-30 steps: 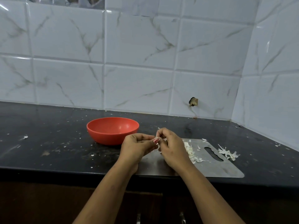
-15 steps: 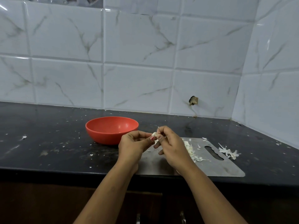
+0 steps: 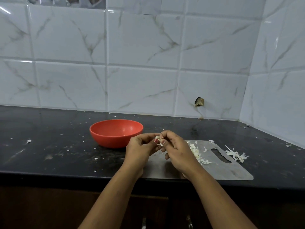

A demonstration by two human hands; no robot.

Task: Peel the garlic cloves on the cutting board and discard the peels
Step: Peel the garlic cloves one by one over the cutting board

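1. Both hands are meeting in the air just over the left end of the cutting board [image 3: 231, 171], right in front of the red bowl [image 3: 115, 133].
2. The left hand [image 3: 140, 149] is curling in and pinching a small pale garlic clove [image 3: 157, 138] between thumb and fingertips. The right hand [image 3: 178, 151] is pinching the same clove from the other side, with its spare fingers tucking loosely underneath.
3. So the clove isn't lying on the board at all. It's hanging between the two sets of fingertips, touching both (it's too tiny for me to call which way its long axis is pointing).
4. What the next bit is turning on, I reckon: the pile of peels [image 3: 196, 153] is sitting on the board just right of the hands, so the right hand is the nearer one for dropping skin there. The bowl is lying left and slightly behind, nearer the left hand.
5. My guess is the left hand is doing the anchoring while the right is doing the stripping, pulling away rightward toward that pile.
6. A second heap of peels [image 3: 236, 153] is lying off the board on the table [image 3: 49, 146], just past the handle-slot end, so the discarding part is looking not yet done.
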